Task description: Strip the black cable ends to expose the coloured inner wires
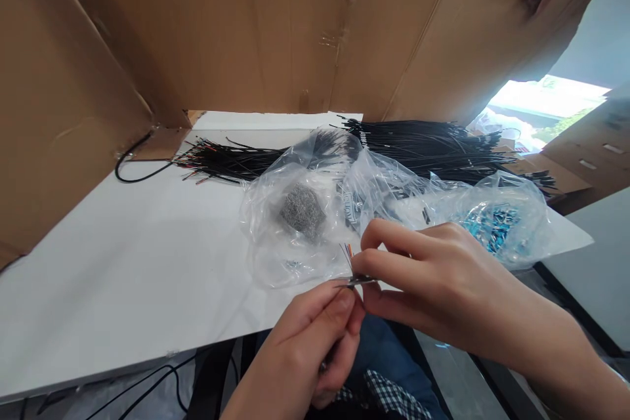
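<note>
A thin black wire (pixel 355 279) is pinched between both hands, just above the near edge of the white bench (pixel 123 275). Its visible length runs roughly left to right, with a fan of fine stripped strands (pixel 347 253), some orange, sticking upward from the pinch. The left hand (pixel 310 348) comes up from below, thumb and forefinger closed on the wire's left end. The right hand (pixel 433 275) reaches in from the right, fingers curled and closed on the same wire, touching the left hand's fingertips. Both hands are equally near it.

Just beyond lie clear plastic bags (pixel 315 210), one holding a grey mesh-like clump (pixel 303 210), another holding small blue parts (pixel 492 223). Farther back, a long bundle of black wires (pixel 423 144) stretches across the bench. Brown cardboard walls (pixel 221 26) stand behind.
</note>
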Demonstrator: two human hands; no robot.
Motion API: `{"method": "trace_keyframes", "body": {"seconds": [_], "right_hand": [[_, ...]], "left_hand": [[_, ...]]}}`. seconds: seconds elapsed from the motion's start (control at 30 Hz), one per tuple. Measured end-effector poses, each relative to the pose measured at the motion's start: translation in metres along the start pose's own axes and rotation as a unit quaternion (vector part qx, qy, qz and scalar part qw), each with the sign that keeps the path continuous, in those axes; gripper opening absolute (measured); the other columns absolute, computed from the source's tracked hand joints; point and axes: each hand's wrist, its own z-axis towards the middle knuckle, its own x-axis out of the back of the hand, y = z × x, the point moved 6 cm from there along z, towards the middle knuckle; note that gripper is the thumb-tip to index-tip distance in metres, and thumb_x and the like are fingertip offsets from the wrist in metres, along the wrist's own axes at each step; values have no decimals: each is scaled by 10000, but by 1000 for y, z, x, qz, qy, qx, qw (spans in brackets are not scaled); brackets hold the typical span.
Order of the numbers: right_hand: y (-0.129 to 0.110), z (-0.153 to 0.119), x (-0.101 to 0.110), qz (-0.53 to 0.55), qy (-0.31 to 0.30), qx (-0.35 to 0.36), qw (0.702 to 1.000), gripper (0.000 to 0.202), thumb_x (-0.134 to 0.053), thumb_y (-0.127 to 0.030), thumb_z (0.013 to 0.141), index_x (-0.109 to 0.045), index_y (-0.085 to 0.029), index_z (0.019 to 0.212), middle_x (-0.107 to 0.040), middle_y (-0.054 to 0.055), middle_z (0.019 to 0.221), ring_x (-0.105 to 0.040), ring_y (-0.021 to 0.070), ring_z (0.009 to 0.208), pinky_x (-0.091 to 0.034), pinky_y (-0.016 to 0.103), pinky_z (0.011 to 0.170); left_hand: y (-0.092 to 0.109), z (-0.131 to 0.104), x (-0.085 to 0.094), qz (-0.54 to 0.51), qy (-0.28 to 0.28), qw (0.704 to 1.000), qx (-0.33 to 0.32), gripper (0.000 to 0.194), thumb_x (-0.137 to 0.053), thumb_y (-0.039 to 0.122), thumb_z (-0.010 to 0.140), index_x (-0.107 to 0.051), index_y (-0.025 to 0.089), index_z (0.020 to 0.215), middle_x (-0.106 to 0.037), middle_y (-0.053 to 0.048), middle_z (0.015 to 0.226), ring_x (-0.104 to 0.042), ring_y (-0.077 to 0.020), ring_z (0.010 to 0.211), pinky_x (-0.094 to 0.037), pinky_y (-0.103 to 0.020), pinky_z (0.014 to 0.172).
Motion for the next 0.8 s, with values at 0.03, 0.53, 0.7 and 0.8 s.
{"method": "trace_keyframes", "body": {"seconds": [0.03, 0.53, 0.7, 0.8], "right_hand": [[-1, 1, 0, -10, -8, 4, 1000, 212, -437, -291, 1008, -529, -192, 844, -531, -1, 832, -398, 110, 515, -265, 277, 456], [4, 6, -2, -27, -32, -19, 999, 164, -581, -233, 917, -493, -199, 783, -517, -38, 745, -389, 106, 498, -199, 289, 448], [18, 6, 4, 73, -34, -68, 994, 167, -571, -80, 816, -572, -220, 906, -591, -39, 881, -514, 102, 600, -336, 262, 542], [24, 3, 2, 158, -39, -74, 984, 260, -584, -117, 840, -601, -256, 1059, -594, -20, 1049, -549, 89, 639, -385, 251, 588]], "left_hand": [[-2, 1, 1, -11, 11, 1000, -2, 328, -418, 358, 951, -454, 221, 655, -303, 84, 447, -232, -101, 446, -264, -230, 469], [-1, 6, 3, -21, 84, 996, -38, 335, -571, 461, 867, -551, 222, 634, -420, 47, 491, -368, -127, 524, -358, -217, 554], [-7, 7, 5, -36, 93, 995, 8, 341, -554, 495, 870, -507, 216, 679, -359, 75, 468, -256, -99, 474, -229, -202, 455], [-5, 4, 7, -48, 112, 992, 6, 345, -554, 504, 863, -505, 213, 683, -328, 82, 460, -215, -94, 475, -199, -202, 454]]}}
